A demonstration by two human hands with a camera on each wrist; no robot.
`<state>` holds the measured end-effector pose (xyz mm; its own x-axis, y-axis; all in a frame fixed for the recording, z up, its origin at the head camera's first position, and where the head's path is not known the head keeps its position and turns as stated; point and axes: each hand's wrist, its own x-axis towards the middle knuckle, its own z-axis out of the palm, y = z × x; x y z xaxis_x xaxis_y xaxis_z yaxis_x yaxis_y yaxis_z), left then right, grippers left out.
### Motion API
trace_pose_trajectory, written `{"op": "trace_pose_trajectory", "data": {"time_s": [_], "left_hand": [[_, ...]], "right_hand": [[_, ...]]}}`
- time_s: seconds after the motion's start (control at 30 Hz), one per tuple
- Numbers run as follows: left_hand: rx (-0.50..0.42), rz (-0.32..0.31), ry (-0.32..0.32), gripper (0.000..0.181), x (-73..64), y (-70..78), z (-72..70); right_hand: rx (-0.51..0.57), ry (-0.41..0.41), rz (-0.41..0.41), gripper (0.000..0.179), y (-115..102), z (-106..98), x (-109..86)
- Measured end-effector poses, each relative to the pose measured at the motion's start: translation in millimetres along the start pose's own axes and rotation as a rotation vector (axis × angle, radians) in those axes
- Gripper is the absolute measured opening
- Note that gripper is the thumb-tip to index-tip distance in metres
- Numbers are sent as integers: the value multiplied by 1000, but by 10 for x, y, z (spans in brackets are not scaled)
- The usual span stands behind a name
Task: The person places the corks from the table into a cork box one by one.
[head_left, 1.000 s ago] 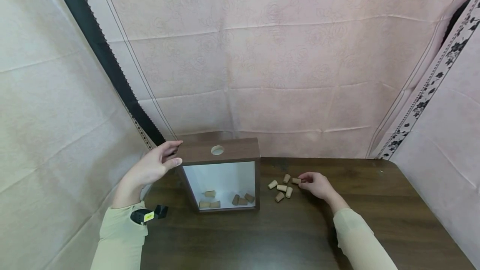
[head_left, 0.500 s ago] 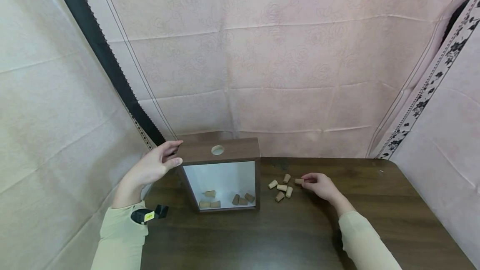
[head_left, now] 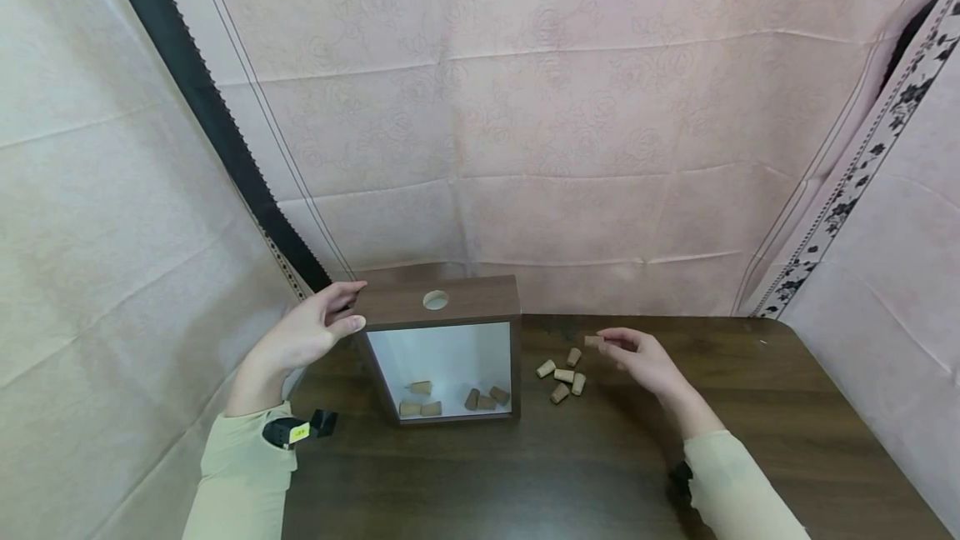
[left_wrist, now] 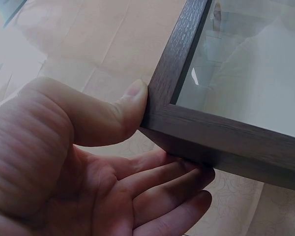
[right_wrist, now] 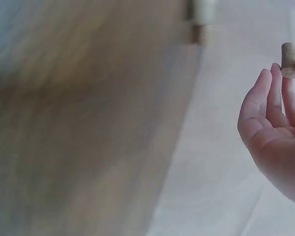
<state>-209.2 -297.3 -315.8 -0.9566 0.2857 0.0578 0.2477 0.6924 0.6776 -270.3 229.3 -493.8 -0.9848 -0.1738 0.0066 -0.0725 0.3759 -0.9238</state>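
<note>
In the head view my left hand (head_left: 307, 330) holds the upper left corner of a brown wooden box (head_left: 420, 305) with a clear front and a round hole in its top. The left wrist view shows the thumb (left_wrist: 132, 105) against the frame's edge (left_wrist: 160, 93) and the other fingers along the adjoining side. My right hand (head_left: 641, 357) pinches a cork (head_left: 593, 342) between thumb and fingertips, lifted above the table. This cork (right_wrist: 288, 60) also shows at the right edge of the right wrist view. Several corks (head_left: 563, 375) lie loose between the box and that hand.
Several more corks, such as the cork (head_left: 472, 398), lie inside the box on its floor. The dark wooden table (head_left: 585, 473) ends at a pale cloth (head_left: 570, 215) hanging behind it. Cloth also hangs at both sides.
My right hand first drew the cork slightly right, away from the loose ones, then raised it off the table. The left hand and box have stayed in place.
</note>
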Motion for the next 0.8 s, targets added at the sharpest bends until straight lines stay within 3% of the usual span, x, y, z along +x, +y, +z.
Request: {"op": "trace_pose_trajectory", "data": {"time_s": [0.47,0.8], "left_hand": [[-7,11,-3,67,19,-39,6],[-9,10,-6,67,18,-13,0]], "right_hand": [[134,44,-125,45,-837,245,-204],[378,99,-244,37,-1647,617,-217]]}}
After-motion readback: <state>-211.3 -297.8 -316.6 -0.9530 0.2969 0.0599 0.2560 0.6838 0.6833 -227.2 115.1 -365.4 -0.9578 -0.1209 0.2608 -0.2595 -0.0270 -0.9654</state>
